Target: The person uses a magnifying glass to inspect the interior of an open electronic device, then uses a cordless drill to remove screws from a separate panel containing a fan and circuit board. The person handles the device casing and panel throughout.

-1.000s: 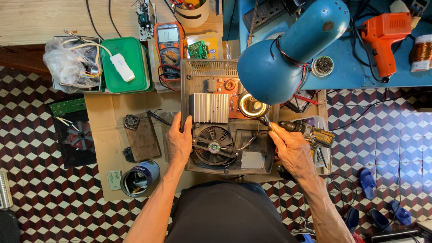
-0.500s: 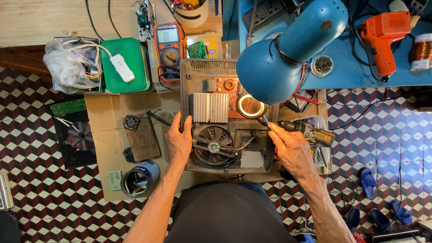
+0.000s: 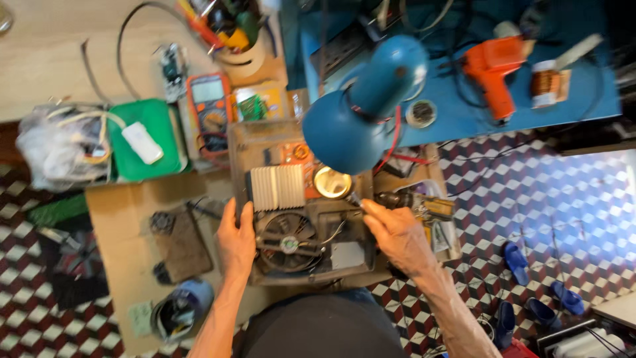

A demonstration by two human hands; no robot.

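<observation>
Checkered red-and-white floor tiles (image 3: 530, 199) show all around a sheet of cardboard (image 3: 119, 219) on which an opened electronics chassis (image 3: 305, 219) lies, just in front of the person's knees. Left hand (image 3: 236, 240) rests flat on the chassis's left edge, fingers spread over the rim beside the round cooling fan (image 3: 286, 242) and below the ribbed heatsink (image 3: 277, 187). Right hand (image 3: 396, 232) is closed round a slim tool (image 3: 354, 199) whose tip points at the board near a shiny round part (image 3: 332, 183). A blue desk lamp (image 3: 364, 106) hangs close over the chassis's upper right, crowding that side. A multimeter (image 3: 209, 114) and green box (image 3: 142, 139) press against the far edge. Right of the hand, a cluttered tray (image 3: 430, 205) sits touching the chassis; open tiles lie beyond it, with blue sandals (image 3: 517, 255) well apart.
</observation>
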